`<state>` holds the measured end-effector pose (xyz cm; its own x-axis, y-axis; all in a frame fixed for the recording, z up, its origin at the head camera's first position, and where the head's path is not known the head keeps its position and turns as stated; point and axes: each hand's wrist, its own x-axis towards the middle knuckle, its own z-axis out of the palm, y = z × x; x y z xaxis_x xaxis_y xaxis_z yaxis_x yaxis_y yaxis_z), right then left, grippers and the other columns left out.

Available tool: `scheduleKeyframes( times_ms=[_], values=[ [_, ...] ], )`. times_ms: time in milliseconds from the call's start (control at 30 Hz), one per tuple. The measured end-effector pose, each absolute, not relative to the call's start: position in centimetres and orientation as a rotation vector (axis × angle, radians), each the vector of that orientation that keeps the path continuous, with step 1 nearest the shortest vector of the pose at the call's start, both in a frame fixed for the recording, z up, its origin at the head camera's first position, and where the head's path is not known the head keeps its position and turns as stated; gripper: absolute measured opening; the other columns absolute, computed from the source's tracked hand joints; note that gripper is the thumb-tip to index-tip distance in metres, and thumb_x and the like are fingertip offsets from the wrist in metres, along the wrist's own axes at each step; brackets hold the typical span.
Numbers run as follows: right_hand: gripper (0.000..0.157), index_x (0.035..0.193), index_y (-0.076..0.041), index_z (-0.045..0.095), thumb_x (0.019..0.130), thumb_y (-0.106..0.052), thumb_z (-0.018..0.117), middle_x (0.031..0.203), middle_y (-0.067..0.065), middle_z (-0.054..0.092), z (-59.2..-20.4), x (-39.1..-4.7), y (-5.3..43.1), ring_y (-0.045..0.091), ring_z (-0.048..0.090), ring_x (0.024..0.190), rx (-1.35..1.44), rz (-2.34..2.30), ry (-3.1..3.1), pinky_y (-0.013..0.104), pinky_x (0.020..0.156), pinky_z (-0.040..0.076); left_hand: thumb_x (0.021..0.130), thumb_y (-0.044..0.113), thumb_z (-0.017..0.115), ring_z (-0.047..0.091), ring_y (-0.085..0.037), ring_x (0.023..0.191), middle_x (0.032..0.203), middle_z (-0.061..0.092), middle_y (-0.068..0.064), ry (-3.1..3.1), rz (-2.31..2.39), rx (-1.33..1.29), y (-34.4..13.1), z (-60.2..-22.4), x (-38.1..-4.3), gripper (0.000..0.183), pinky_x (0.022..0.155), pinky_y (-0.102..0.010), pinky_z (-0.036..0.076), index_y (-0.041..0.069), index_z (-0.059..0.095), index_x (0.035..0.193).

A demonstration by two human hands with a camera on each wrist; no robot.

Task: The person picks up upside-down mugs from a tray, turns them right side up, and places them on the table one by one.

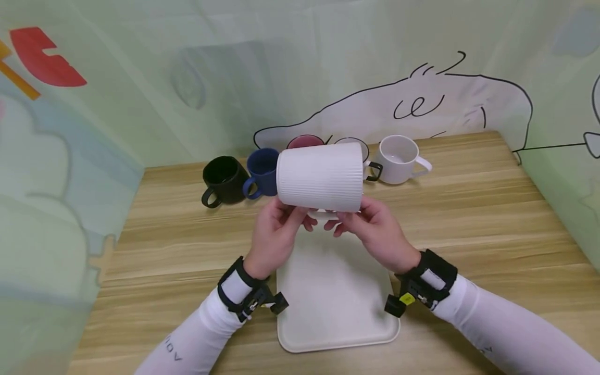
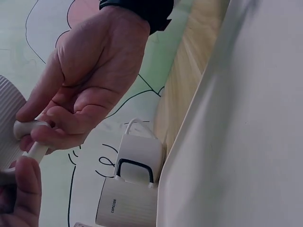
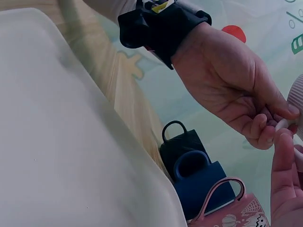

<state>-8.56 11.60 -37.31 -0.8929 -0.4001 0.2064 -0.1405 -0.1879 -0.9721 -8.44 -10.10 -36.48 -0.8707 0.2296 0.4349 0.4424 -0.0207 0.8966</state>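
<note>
A white mug (image 1: 321, 179) with fine ribs lies on its side in the air above the far end of a tray, its handle (image 2: 37, 150) turned toward the person. My left hand (image 1: 273, 237) pinches one end of this handle between thumb and fingers, as the right wrist view shows. At the other end, my right hand (image 1: 382, 232) grips it in the same way, seen in the left wrist view. The mug's body hides part of the fingertips in the head view.
The pale tray (image 1: 337, 307) lies on the wooden table (image 1: 187, 250). Behind it stand a black mug (image 1: 227, 182), a blue mug (image 1: 263, 169), a pink mug (image 3: 236, 213), a white mug with a black handle (image 2: 128, 198) and a plain white mug (image 1: 398, 161).
</note>
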Motion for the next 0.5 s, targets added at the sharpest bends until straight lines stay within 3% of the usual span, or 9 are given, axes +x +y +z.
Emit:
scheduleKeyframes(
  times_ms=[100, 267, 500],
  values=[
    [0.033, 0.133, 0.0, 0.057, 0.103, -0.012, 0.055, 0.119, 0.02, 0.065, -37.31, -8.59, 11.58, 0.034, 0.066, 0.096, -0.64, -2.231, 1.859, 0.044, 0.084, 0.055, 0.098, 0.001, 0.058, 0.062, -0.038, 0.073, 0.101, 0.065, -0.016, -2.053, -2.042, -0.727, -9.81, -36.58, -8.56, 0.022, 0.07, -0.041, 0.058, -0.003, 0.056, 0.12],
    [0.033, 0.133, 0.0, 0.058, 0.102, -0.01, 0.056, 0.116, 0.021, 0.065, -37.34, -8.51, 11.7, 0.033, 0.065, 0.093, -0.674, -2.247, 1.874, 0.045, 0.085, 0.055, 0.098, 0.002, 0.058, 0.065, -0.033, 0.076, 0.101, 0.066, -0.017, -2.022, -2.082, -0.742, -9.49, -36.7, -8.73, 0.021, 0.071, -0.043, 0.058, -0.002, 0.057, 0.119],
    [0.023, 0.122, 0.003, 0.062, 0.101, -0.006, 0.055, 0.104, 0.023, 0.064, -37.43, -8.41, 12.29, 0.031, 0.067, 0.087, -0.708, -2.292, 1.94, 0.046, 0.081, 0.056, 0.098, 0.002, 0.059, 0.066, -0.03, 0.082, 0.101, 0.066, -0.016, -2.042, -2.088, -0.796, -9.59, -36.5, -9.15, 0.021, 0.069, -0.041, 0.057, -0.002, 0.06, 0.119]
  ],
)
